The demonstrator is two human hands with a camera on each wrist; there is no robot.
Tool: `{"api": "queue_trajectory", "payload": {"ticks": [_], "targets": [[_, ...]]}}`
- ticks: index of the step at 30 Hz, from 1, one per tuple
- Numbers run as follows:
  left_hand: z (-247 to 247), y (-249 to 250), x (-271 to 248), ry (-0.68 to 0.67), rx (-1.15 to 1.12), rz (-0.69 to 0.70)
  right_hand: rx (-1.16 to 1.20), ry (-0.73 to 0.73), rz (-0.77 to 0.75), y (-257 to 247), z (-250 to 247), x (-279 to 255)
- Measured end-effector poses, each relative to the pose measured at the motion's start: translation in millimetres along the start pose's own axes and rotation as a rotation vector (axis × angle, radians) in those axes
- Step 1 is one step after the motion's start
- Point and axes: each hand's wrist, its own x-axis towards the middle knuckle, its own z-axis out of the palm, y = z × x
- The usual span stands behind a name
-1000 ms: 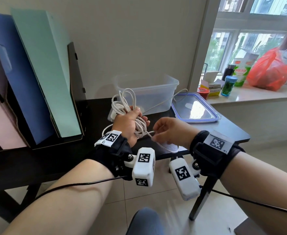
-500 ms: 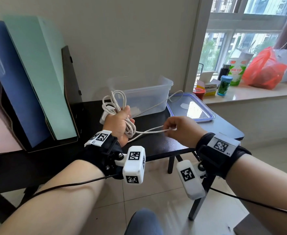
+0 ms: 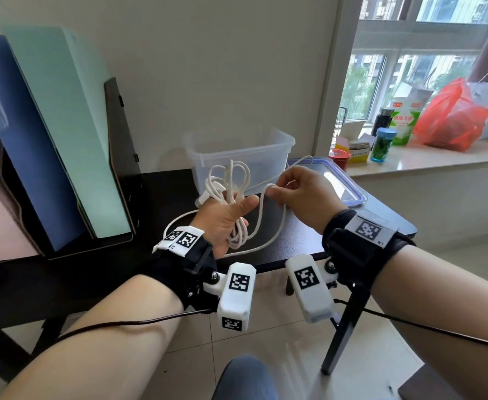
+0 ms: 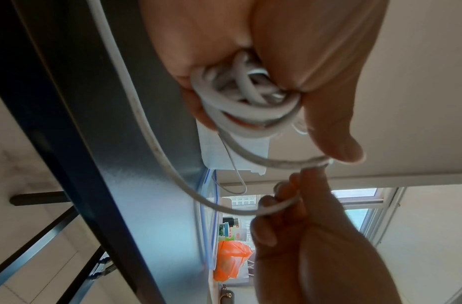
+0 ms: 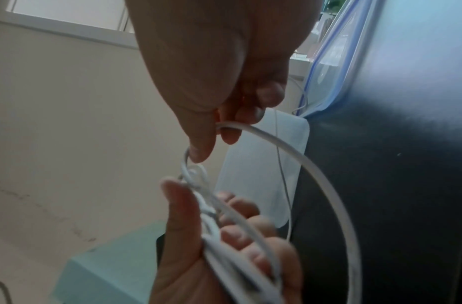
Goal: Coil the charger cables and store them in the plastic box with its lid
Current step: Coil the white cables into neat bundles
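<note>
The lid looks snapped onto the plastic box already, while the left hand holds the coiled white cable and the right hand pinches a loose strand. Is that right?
Not quite: the lid is off, lying flat on the table beside the open plastic box, as the head view shows. The rest holds: the left hand grips the coiled white cable and the right hand pinches a loose strand.

Orange bag (image 3: 450, 116), green bottle (image 3: 383, 140) on windowsill (image 3: 439, 161); file holders (image 3: 63, 140) left.
</note>
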Motion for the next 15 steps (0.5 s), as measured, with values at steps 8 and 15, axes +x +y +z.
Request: {"api": "queue_trajectory", "payload": {"ticks": [8, 15], "targets": [[17.2, 3.9, -10.2, -0.18, 0.011, -0.006, 0.063, -0.017, 0.102, -2.3, 13.9, 6.7], [19.4, 1.4, -7.9, 0.053, 0.043, -0.007, 0.066, -0.15, 0.128, 5.0, 6.8, 3.8]]}}
